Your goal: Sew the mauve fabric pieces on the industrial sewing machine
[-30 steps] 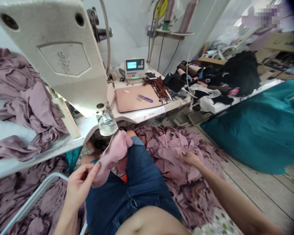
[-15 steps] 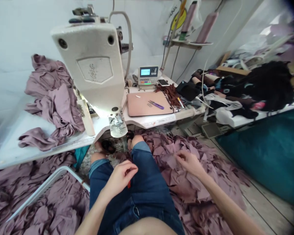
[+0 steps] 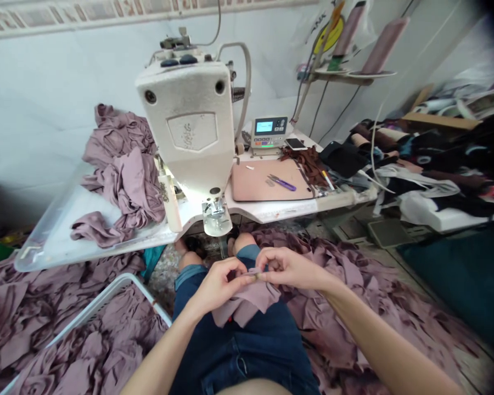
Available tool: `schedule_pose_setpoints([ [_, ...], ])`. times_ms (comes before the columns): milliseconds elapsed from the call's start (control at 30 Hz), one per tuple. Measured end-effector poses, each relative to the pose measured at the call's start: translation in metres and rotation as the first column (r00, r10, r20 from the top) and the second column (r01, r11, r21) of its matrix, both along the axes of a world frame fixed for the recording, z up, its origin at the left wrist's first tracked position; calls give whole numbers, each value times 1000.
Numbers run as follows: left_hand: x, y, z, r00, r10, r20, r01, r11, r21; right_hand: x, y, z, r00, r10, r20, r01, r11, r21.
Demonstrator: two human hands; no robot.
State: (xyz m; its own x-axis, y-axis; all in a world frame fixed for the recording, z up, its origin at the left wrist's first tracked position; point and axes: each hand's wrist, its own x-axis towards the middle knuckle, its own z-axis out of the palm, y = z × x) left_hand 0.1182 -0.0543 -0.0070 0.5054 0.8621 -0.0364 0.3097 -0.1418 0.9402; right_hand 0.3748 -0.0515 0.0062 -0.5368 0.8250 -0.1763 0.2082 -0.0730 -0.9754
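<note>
White basket (image 3: 127, 276): mauve cloth (image 3: 117, 326) is being contained. Cloth pile (image 3: 123, 164): is being borne by the worktop (image 3: 278, 212), beside the sewing machine (image 3: 187, 120). Left hand (image 3: 220, 285): a cloth edge is being pinched between thumb and fingers. Cloth piece (image 3: 247, 304), mauve: is being held by both hands over the blue jeans (image 3: 218, 359), its lower part hanging loose. Flat pink case (image 3: 251, 186): purple-handled scissors (image 3: 286, 185) are being carried on top. Right hand (image 3: 291, 269): the same edge is being pinched, just beside the left thumb. Cloth heap (image 3: 354, 323), mauve: is lying right of the jeans. Thread cones (image 3: 385, 46): are being supported on a stand (image 3: 341, 79).
</note>
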Motion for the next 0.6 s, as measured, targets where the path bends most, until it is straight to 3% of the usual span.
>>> schedule_pose_setpoints([
  [133,-15,-1,-1,991,129,26,-129,992,-15,-18,-1,-7,997,-33,-70,31,999,-30],
  [200,-21,-2,1,979,198,48,-199,980,28,-27,-4,-11,999,11,-51,-9,999,41],
  [300,-31,-3,7,964,262,41,-264,940,214,-35,-8,-18,1000,16,6,-17,993,118],
  [433,-45,-4,18,944,321,76,-323,855,405,-36,-9,-19,994,-105,7,105,994,-20],
  [500,-49,-6,18,941,324,96,-335,856,393,-35,-9,-14,990,-136,-23,136,991,-12],
  [600,-55,-8,11,943,294,154,-325,913,248,-36,-10,-11,1000,-19,-11,19,999,50],
])
